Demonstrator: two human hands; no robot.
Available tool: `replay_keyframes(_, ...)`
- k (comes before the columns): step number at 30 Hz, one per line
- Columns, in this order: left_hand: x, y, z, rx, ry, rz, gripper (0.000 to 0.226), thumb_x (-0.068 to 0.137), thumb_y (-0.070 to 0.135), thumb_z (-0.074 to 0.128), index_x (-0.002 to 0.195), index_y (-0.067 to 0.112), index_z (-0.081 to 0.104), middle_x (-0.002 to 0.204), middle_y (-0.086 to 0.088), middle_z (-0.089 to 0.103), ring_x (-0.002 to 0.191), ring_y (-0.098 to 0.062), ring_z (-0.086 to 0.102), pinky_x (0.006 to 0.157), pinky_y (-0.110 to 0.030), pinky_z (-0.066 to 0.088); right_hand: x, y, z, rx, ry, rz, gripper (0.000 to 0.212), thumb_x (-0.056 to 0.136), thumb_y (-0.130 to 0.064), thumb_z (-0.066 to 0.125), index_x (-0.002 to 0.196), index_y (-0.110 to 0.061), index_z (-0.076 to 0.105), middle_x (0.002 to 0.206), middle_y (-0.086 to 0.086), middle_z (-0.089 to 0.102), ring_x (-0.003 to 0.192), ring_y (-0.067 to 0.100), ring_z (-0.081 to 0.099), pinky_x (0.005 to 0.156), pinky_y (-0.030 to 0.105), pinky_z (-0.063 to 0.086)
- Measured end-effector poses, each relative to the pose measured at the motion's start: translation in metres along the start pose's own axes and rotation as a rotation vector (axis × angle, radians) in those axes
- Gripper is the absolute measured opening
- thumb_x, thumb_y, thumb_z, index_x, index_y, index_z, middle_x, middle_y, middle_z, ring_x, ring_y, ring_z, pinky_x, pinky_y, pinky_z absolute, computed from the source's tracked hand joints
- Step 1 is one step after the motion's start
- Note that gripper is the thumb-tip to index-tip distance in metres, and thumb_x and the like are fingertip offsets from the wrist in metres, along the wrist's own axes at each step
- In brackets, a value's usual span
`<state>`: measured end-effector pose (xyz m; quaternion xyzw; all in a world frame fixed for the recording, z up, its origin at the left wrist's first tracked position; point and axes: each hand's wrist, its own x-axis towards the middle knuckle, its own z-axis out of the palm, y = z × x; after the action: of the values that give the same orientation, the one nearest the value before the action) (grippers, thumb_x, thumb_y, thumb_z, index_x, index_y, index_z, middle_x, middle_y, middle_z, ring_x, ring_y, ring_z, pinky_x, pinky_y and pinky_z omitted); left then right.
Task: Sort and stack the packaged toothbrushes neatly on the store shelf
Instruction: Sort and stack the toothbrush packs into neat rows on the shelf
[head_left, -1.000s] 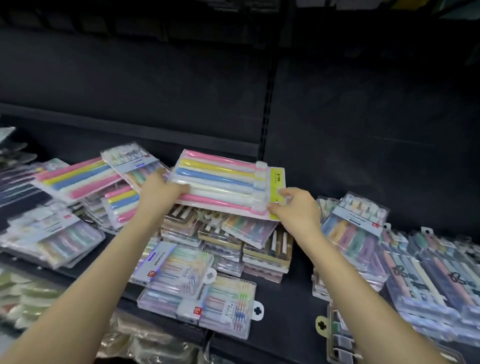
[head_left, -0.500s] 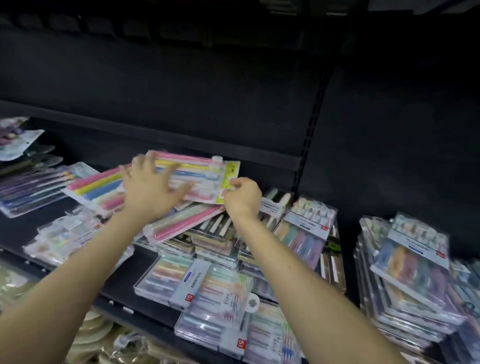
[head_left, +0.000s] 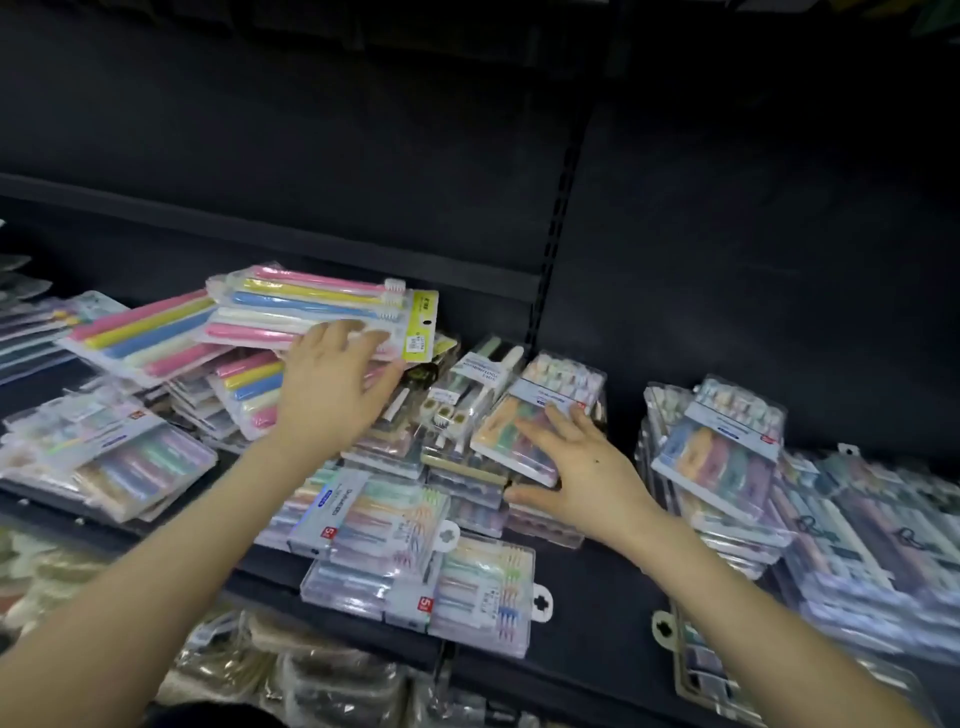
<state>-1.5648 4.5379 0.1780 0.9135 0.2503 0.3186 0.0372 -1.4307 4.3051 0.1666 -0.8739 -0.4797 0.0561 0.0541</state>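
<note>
Grip wide on both: right hand (head_left: 587, 473) has released pastel pack (head_left: 311, 301), left hand (head_left: 332, 389) rests on it.

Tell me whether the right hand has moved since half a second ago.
Yes. The right hand left the yellow-carded pack and went right and down, from left of the shelf upright to the pastel pack.

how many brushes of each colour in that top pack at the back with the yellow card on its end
pink brushes: 2
yellow brush: 1
blue brush: 1
white brush: 1
total: 5 in the pack
</note>
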Motion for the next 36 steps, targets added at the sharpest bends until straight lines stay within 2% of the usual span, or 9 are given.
replay_keyframes(6,-0.082,0.039,-0.004,-0.194,-0.027,0.018,0.056,0.087,0.051,0.039,0.1,0.009,0.072,0.092,-0.012,0.063,0.087,-0.034,0.057,0.077,-0.042,0.047,-0.031,0.006,0.014,-0.045,0.138,-0.11,0.058,0.101,-0.04,0.04,0.153,-0.025,0.018,0.161,0.002,0.008,0.149,0.02,0.001,0.117,0.026,0.008)
replay_keyframes(9,-0.111,0.042,0.003,-0.152,-0.052,-0.073,0.047,0.087,0.044,0.052,0.101,0.004,0.072,0.093,-0.017,0.062,0.088,-0.038,0.057,0.074,-0.043,0.049,-0.058,0.01,0.018,-0.005,0.257,-0.106,0.051,0.097,-0.041,0.049,0.144,-0.024,0.042,0.154,0.003,0.034,0.143,0.021,0.028,0.11,0.034,0.032)
replay_keyframes(11,-0.131,0.038,0.007,-0.049,-0.018,-0.178,0.038,0.087,0.036,0.062,0.099,0.001,0.071,0.09,-0.022,0.06,0.082,-0.041,0.058,0.066,-0.043,0.049,-0.067,0.006,0.02,0.004,0.526,0.013,0.038,0.09,-0.045,0.059,0.119,-0.022,0.066,0.12,0.007,0.061,0.107,0.027,0.06,0.074,0.037,0.053)
replay_keyframes(13,-0.145,0.033,0.006,-0.018,-0.05,-0.395,0.044,0.091,0.04,0.061,0.108,-0.001,0.065,0.096,-0.027,0.058,0.083,-0.043,0.058,0.065,-0.044,0.047,-0.067,-0.001,0.019,0.078,0.688,0.19,0.036,0.09,-0.047,0.058,0.109,-0.018,0.069,0.087,0.007,0.061,0.074,0.029,0.061,0.057,0.03,0.042)
replay_keyframes(18,-0.148,0.025,0.007,-0.169,-0.253,-0.868,0.088,0.084,0.066,0.05,0.143,0.005,0.029,0.128,-0.031,0.042,0.106,-0.044,0.052,0.077,-0.042,0.041,-0.052,-0.008,0.021,0.742,0.383,0.426,0.052,0.092,-0.053,0.051,0.137,-0.027,0.043,0.114,0.0,0.064,0.092,0.027,0.065,0.073,0.035,0.05)
replay_keyframes(20,-0.14,0.021,0.009,-0.319,-0.235,-0.973,0.097,0.081,0.065,0.057,0.147,0.006,0.019,0.136,-0.03,0.04,0.118,-0.042,0.047,0.087,-0.043,0.041,-0.05,-0.008,0.02,1.068,0.406,0.459,0.053,0.091,-0.038,0.061,0.138,-0.021,0.044,0.114,0.002,0.064,0.073,0.026,0.069,0.061,0.036,0.056)
replay_keyframes(23,-0.129,0.017,0.011,-0.536,-0.101,-1.095,0.102,0.076,0.051,0.074,0.148,0.006,0.018,0.143,-0.021,0.042,0.125,-0.037,0.046,0.093,-0.042,0.042,-0.054,-0.008,0.023,1.321,0.393,0.458,0.047,0.092,-0.019,0.064,0.136,-0.014,0.047,0.101,0.002,0.066,0.054,0.019,0.062,0.043,0.025,0.049)
replay_keyframes(29,-0.136,0.024,0.009,-0.887,0.278,-1.239,0.11,0.07,0.014,0.084,0.152,0.025,0.012,0.152,-0.01,0.031,0.129,-0.032,0.045,0.104,-0.046,0.041,-0.076,-0.006,0.024,1.462,0.443,0.408,0.027,0.093,-0.008,0.06,0.119,-0.014,0.059,0.093,-0.001,0.068,0.069,0.017,0.065,0.047,0.023,0.053)
replay_keyframes(36,-0.153,0.042,-0.041,-1.02,0.33,-1.066,0.072,0.076,0.003,0.076,0.14,0.005,0.042,0.095,0.002,0.068,0.096,-0.025,0.066,0.087,-0.052,0.053,-0.113,-0.005,0.02,1.509,0.453,0.276,0.027,0.093,-0.005,0.059,0.093,-0.032,0.059,0.074,-0.011,0.072,0.059,0.005,0.065,0.046,0.021,0.051)
